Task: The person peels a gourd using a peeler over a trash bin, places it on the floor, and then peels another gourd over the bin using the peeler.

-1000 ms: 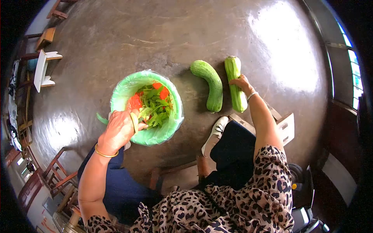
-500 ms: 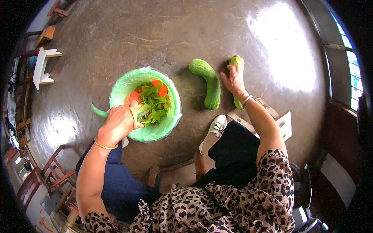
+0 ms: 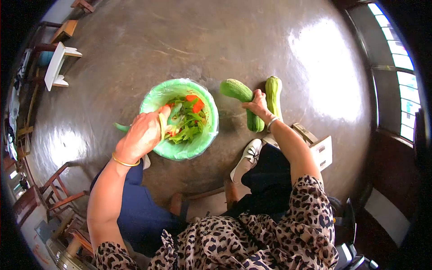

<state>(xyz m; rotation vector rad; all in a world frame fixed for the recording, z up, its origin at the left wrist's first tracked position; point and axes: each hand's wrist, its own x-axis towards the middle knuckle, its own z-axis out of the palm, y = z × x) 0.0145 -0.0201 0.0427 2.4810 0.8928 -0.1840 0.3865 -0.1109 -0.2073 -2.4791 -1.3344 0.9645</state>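
Note:
My left hand [image 3: 141,136] is closed at the left rim of a green, plastic-lined bin [image 3: 210,118], with a yellow-green band across its fingers. A long green thing [image 3: 121,127] sticks out left of this hand; its grip on it is partly hidden. Leafy greens [image 3: 192,130] and a red-orange piece [image 3: 195,103] lie in the bin. My right hand [image 3: 258,105] is wrapped over the middle of the curved green gourd [image 3: 236,90] on the floor. Just right of it lies a straighter, paler striped gourd [image 3: 273,92].
Near my right knee stands a low white stool [image 3: 322,153]. Another white stool [image 3: 55,67] lies on its side at the upper left. A wooden chair [image 3: 56,191] is at the lower left. My shoe [image 3: 249,157] is below the gourds.
My right hand has let go of the striped gourd, moved left and taken hold of the curved one. My left hand stays at the bin, with the long green thing shifting in it.

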